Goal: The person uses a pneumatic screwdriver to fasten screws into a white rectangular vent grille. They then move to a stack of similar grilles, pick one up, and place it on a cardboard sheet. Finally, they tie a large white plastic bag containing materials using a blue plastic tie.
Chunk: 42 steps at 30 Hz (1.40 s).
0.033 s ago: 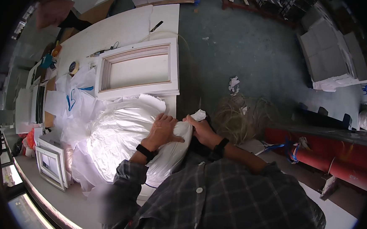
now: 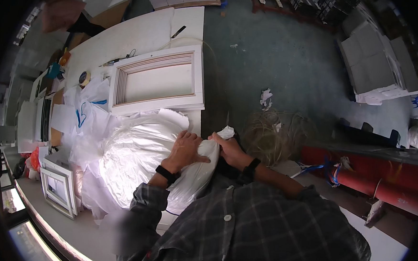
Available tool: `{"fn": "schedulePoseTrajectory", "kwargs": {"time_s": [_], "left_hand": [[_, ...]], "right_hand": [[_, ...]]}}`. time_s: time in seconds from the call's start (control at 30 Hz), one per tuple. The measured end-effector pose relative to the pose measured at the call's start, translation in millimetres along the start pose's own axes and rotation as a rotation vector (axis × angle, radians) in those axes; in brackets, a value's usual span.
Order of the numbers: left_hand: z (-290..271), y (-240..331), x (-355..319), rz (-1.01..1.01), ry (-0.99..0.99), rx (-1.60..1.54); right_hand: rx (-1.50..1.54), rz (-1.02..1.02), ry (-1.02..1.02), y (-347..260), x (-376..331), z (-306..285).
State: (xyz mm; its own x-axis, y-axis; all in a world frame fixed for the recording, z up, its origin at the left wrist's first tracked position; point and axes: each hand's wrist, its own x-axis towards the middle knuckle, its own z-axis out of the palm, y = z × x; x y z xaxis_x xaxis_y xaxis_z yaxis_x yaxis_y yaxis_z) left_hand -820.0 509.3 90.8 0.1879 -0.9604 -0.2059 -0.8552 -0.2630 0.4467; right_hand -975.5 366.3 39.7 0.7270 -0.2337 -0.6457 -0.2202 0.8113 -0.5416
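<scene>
A big shiny white plastic bag (image 2: 136,150), bulging and creased, lies in front of me on the white table. My left hand (image 2: 184,150) is on its right part, fingers curled into the film and thumb pointing right along it. Just to the right, my right hand (image 2: 226,146) is closed around the bag's gathered end, and a crumpled tuft sticks out above the fist. What fills the bag is hidden. Beyond it lies a stack of white rectangular frames (image 2: 157,79).
Left of the bag are clear plastic wrap (image 2: 88,104) and a tape roll (image 2: 84,78). A knife (image 2: 178,31) lies far on the white table (image 2: 143,33). Tangled strapping (image 2: 270,139) and paper scraps (image 2: 266,98) are on the floor at right, near a red beam (image 2: 383,184).
</scene>
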Motion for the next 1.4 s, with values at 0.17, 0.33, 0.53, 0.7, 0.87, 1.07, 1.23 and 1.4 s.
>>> {"fn": "schedulePoseTrajectory", "kwargs": {"time_s": [0.17,0.33,0.53,0.7,0.87,1.07,1.23,1.4], "left_hand": [[12.2,6.3,-11.4,0.006,0.059,0.004],[13.9,10.7,-22.8,-0.121,-0.089,-0.135],[11.2,36.6,-41.5,-0.19,-0.007,-0.127],[32.0,46.7,-45.5,-0.235,0.214,0.074],[29.1,35.1,-28.9,-0.265,0.209,0.112],[33.1,17.6,-13.9,-0.292,0.042,0.115],[31.8,16.3,-30.9,-0.137,0.313,0.202],[-7.0,16.7,-56.6,-0.167,0.145,0.089]], "right_hand": [[0.057,-0.05,-0.001,6.1,0.7,6.5],[-0.012,-0.055,-0.01,5.3,-0.1,12.0],[-0.088,-0.021,0.04,-1.7,-5.0,26.2],[-0.074,-0.045,0.082,0.1,-11.2,25.0],[-0.052,-0.021,0.141,3.0,-4.7,18.8],[-0.059,-0.041,0.165,6.2,5.0,20.7],[-0.104,-0.038,0.137,-5.3,-2.4,26.7],[-0.181,-0.077,0.11,-10.5,-13.7,34.8]]}}
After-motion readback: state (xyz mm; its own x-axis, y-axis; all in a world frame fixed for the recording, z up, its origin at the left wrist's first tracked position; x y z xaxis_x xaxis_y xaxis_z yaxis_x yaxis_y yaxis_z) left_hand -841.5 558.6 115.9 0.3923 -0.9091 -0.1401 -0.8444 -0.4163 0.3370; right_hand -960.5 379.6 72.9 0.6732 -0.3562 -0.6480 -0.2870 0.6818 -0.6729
